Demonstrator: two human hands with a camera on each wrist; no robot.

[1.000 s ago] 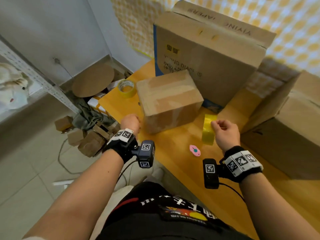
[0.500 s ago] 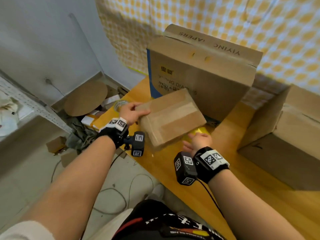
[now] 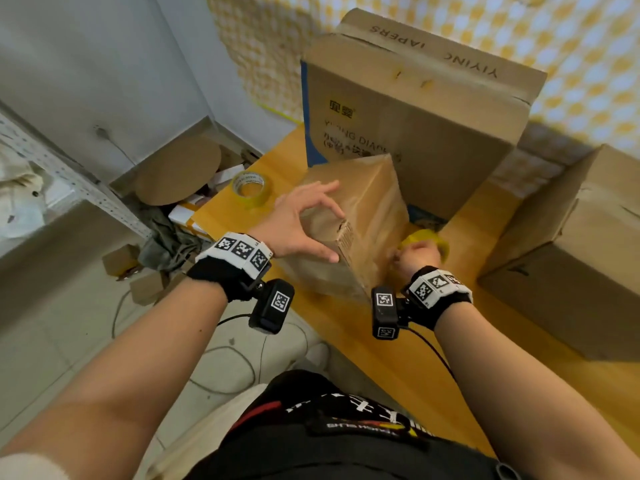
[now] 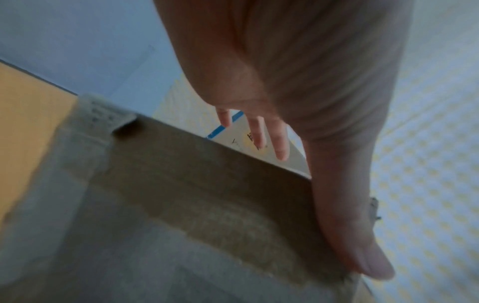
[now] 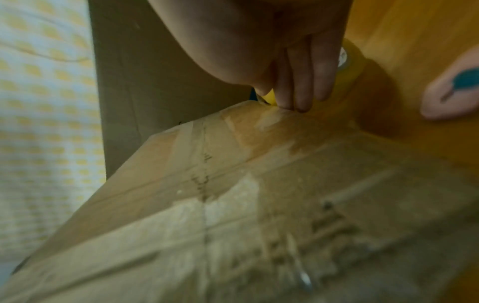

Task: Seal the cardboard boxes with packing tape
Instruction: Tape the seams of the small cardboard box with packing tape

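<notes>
Against the big diaper carton [image 3: 408, 133], the small box [image 3: 363, 223] stands tipped on edge; the left hand [image 3: 301, 225] spans its top with spread fingers, steadying it, while the right hand [image 3: 417, 256] presses yellow tape [image 3: 434, 237] onto its side, fingers curled

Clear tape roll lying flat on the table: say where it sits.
Head view: the clear tape roll lies at the yellow table's far-left edge, left of the small cardboard box.
</notes>
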